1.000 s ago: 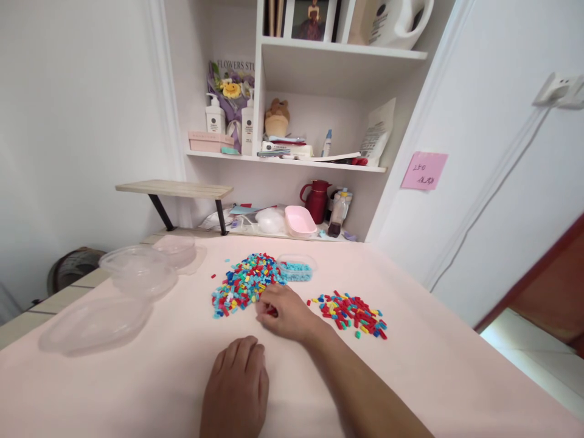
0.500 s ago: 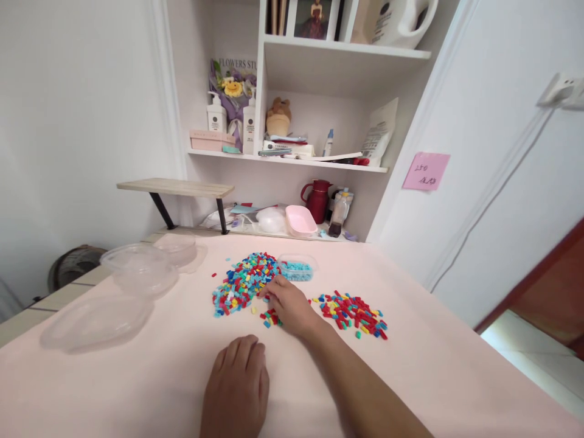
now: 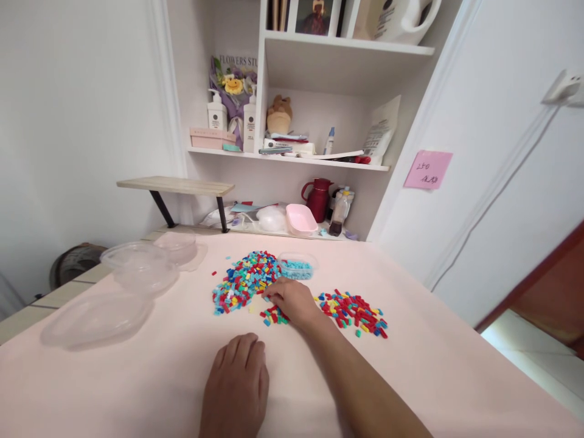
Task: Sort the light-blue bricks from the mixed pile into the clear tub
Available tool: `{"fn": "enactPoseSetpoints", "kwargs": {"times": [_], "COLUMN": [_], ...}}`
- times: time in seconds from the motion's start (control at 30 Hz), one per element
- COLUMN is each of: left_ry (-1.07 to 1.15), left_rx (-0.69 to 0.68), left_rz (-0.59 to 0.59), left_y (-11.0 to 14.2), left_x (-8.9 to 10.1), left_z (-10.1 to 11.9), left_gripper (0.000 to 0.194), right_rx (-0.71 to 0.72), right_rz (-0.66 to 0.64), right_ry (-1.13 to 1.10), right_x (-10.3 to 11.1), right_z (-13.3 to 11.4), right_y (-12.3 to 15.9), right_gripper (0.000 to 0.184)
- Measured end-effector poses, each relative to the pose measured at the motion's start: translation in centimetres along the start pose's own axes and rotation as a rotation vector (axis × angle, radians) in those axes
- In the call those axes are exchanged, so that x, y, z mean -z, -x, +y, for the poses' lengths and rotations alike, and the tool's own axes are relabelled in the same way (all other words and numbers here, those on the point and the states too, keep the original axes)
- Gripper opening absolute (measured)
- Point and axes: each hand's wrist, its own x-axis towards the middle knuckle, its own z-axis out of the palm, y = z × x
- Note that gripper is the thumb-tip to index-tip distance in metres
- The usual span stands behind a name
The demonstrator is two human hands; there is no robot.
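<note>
My right hand (image 3: pixel 294 299) reaches over the near right edge of a mixed heap of small toy bricks (image 3: pixel 249 277). Its fingers are drawn together and point down at the heap; whatever is between the fingertips is too small to make out. Just under that hand lies a little cluster of red, green and blue bricks (image 3: pixel 272 315), partly covered by it. Beyond the fingers stands a clear plastic tub (image 3: pixel 298 258) with light blue bricks inside. My left hand (image 3: pixel 236 380) rests palm down on the pink tabletop, fingers lying side by side, with nothing visible in it.
A mostly red pile of bricks (image 3: pixel 353 313) lies right of my forearm. Clear plastic containers (image 3: pixel 141 267) and a clear lid (image 3: pixel 95 319) are at the left. At the back are a pink tray (image 3: pixel 301 220), a dark red jug (image 3: pixel 317 199) and a small raised shelf (image 3: pixel 176 185).
My right hand has shifted slightly right and toward me, uncovering more of the little cluster. My left hand has stayed in place.
</note>
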Motion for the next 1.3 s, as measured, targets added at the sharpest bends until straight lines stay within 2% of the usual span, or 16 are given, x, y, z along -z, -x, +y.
{"fn": "enactPoseSetpoints", "kwargs": {"times": [0.33,0.5,0.6,0.67,0.8,0.87,0.97,1.07,1.13,1.3], "left_ry": [0.007,0.003,-0.006,-0.006,-0.004,-0.011,-0.023,-0.023,-0.022,-0.009], "left_rx": [-0.009,-0.019,-0.03,-0.029,-0.031,-0.031,-0.035,-0.045,-0.048,-0.053], "left_rz": [0.01,0.016,0.035,0.038,0.039,0.051,0.064,0.066,0.069,0.071], "left_y": [0.0,-0.1,-0.1,-0.2,-0.2,-0.2,-0.1,-0.1,-0.1,-0.2], "left_x": [0.0,0.0,0.0,0.1,0.0,-0.1,-0.2,-0.3,-0.3,-0.1], "left_z": [-0.1,-0.2,-0.2,-0.2,-0.2,-0.3,-0.4,-0.5,-0.6,-0.6], "left_gripper": [0.025,0.024,0.024,0.024,0.023,0.024,0.023,0.023,0.023,0.023], "right_rx": [0.019,0.024,0.067,0.042,-0.211,-0.326,-0.365,-0.303,-0.247,-0.101], "right_rz": [-0.011,0.057,0.176,0.305,0.604,0.681,0.669,0.677,0.644,0.353], "right_ry": [-0.001,-0.091,-0.265,-0.393,-0.541,-0.535,-0.56,-0.614,-0.605,-0.34], "right_x": [0.4,0.1,0.0,0.3,1.6,2.2,2.8,3.0,2.8,1.8], "right_z": [0.0,0.3,1.0,1.7,3.3,4.3,5.3,5.5,5.2,3.9], "right_y": [0.3,0.3,0.0,-0.4,-1.2,-1.6,-1.7,-1.3,-1.0,-0.5], "right_gripper": [0.025,0.019,0.015,0.017,0.029,0.033,0.046,0.055,0.045,0.027]}}
